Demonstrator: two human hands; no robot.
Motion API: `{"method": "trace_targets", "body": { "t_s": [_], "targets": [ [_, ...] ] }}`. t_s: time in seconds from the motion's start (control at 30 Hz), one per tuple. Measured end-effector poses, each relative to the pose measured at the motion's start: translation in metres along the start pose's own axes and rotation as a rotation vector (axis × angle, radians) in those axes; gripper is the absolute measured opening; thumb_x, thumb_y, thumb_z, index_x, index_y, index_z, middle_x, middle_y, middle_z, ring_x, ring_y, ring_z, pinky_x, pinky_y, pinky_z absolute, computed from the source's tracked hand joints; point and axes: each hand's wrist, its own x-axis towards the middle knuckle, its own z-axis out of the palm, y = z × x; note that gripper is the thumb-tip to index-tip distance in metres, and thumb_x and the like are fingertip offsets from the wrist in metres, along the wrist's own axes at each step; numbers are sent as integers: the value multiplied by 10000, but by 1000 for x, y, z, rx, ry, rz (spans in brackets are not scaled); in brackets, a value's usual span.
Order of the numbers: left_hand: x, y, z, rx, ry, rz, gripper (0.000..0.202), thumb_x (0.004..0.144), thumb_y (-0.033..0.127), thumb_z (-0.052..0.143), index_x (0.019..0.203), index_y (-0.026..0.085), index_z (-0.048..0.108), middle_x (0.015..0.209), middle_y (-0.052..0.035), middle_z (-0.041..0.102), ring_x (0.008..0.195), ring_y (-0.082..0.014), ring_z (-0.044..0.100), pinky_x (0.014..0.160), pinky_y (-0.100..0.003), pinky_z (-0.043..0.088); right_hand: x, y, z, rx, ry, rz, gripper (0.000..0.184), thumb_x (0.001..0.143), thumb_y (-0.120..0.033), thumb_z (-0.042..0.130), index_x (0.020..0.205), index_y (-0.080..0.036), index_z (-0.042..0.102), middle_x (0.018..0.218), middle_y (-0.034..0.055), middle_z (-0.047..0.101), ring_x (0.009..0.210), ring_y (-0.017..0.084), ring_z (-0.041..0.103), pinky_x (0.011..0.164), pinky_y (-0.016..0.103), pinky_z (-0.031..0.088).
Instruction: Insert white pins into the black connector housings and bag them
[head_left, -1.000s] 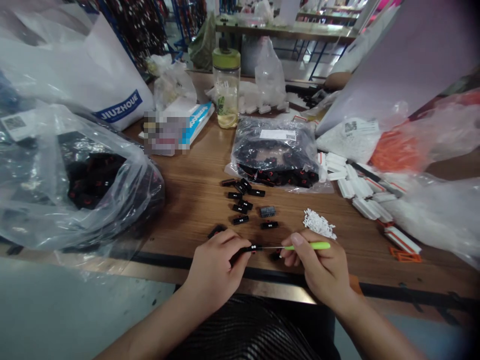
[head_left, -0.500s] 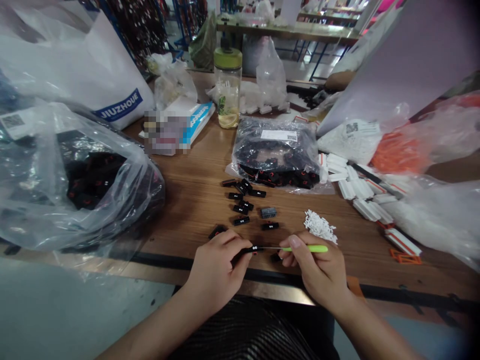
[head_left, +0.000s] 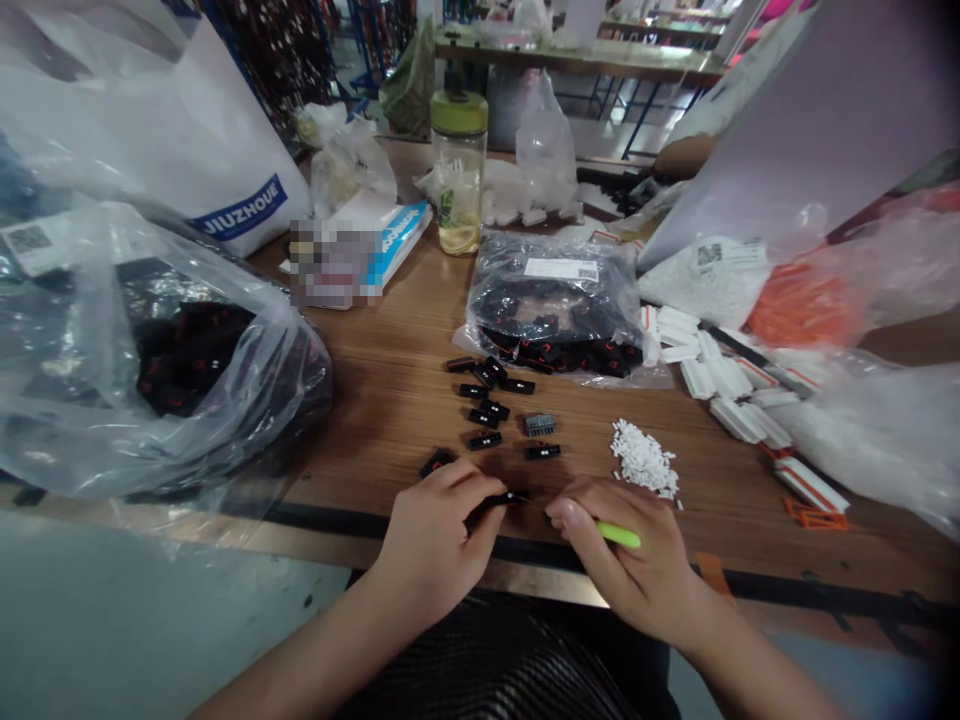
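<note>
My left hand [head_left: 435, 535] is closed on a small black connector [head_left: 499, 498] with a red mark, held at the table's front edge. My right hand [head_left: 626, 560] grips a thin tool with a green handle [head_left: 619, 535], its fingers pinched close to the connector. Several more black connectors [head_left: 491, 410] lie scattered on the wooden table [head_left: 390, 400] just beyond my hands. A little heap of tiny white parts [head_left: 643, 462] sits to the right of them.
A big clear bag of black parts [head_left: 157, 370] fills the left. A sealed bag of black connectors [head_left: 559, 315] lies behind the loose ones. White housings [head_left: 724, 385], an orange bag [head_left: 799, 305], a green-lidded bottle [head_left: 458, 175] and a white carrier bag [head_left: 180, 150] surround them.
My right hand has dropped and turned; the green handle now points down to the right, and the fingertips have closed in on the connector. The left hand has stayed put.
</note>
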Motion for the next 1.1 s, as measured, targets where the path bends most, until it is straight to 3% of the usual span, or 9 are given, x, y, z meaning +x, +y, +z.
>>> {"method": "trace_targets", "body": {
  "t_s": [0.2,0.33,0.8,1.1],
  "targets": [
    [1,-1,-1,1,1,27,143,893,174,621,960,229,735,914,-19,693,820,-189,670,728,-317,541,-4,6,1,-13,112,39,203,957,-155,511,822,-200,654,625,-24,651,545,103,625,539,233,475],
    [1,-1,0,-11,6,32,156,894,172,615,967,232,739,939,-26,703,839,-193,674,757,-329,543,-8,9,1,53,204,148,231,963,-162,504,818,-204,679,628,-24,674,521,93,639,515,203,494],
    [0,-1,0,-9,8,31,147,892,164,613,952,227,731,919,-26,698,828,-190,671,733,-316,540,-8,8,6,75,114,143,215,967,-165,511,821,-218,661,681,-34,681,571,81,653,563,207,500],
    [0,-1,0,8,47,70,167,883,167,607,979,215,735,918,-33,703,801,-180,677,698,-292,564,3,-3,4,-25,-38,154,267,996,-230,467,770,-202,605,647,-10,608,582,114,583,550,260,438]
  ]
}}
